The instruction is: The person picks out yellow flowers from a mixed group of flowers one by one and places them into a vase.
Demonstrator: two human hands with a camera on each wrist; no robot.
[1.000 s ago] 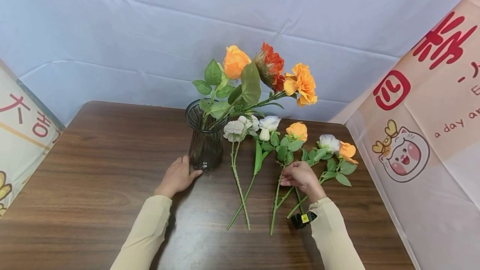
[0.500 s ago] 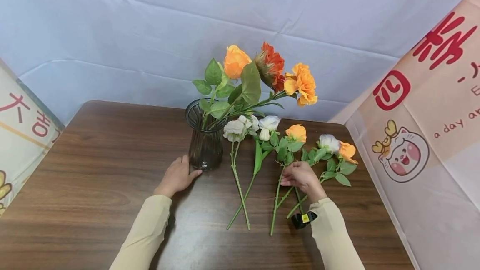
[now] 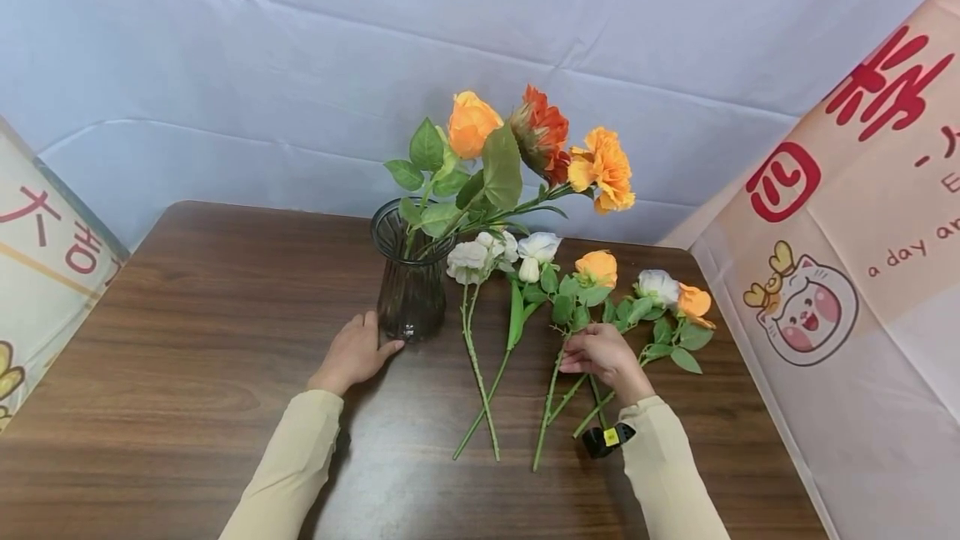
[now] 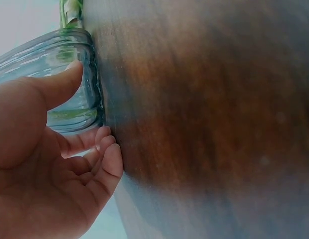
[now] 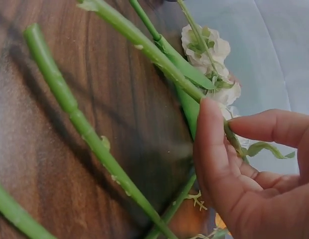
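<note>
In the head view, a dark ribbed glass vase (image 3: 412, 298) stands upright, with an orange rose (image 3: 473, 124), a red-orange flower (image 3: 542, 133) and a yellow-orange carnation (image 3: 602, 169) leaning out of it. My left hand (image 3: 356, 354) holds the vase low down by its base; the left wrist view shows the thumb on the glass and curled fingers beside the bottom. With thumb and forefinger, my right hand (image 3: 603, 357) pinches the green stem (image 5: 159, 57) of another orange rose (image 3: 596, 268). That stem's lower end points toward me.
Left of the pinched rose lie a white flower (image 3: 468, 261) and a white-lilac bloom (image 3: 538, 247), their stems crossing. A pale rose (image 3: 658, 286) and an orange rose (image 3: 695, 302) lie to the right. A black device (image 3: 607, 440) sits at my right wrist.
The pinched orange rose has turned slightly: its bloom shifts right and its stem end left. My left hand and the vase stay in place.
</note>
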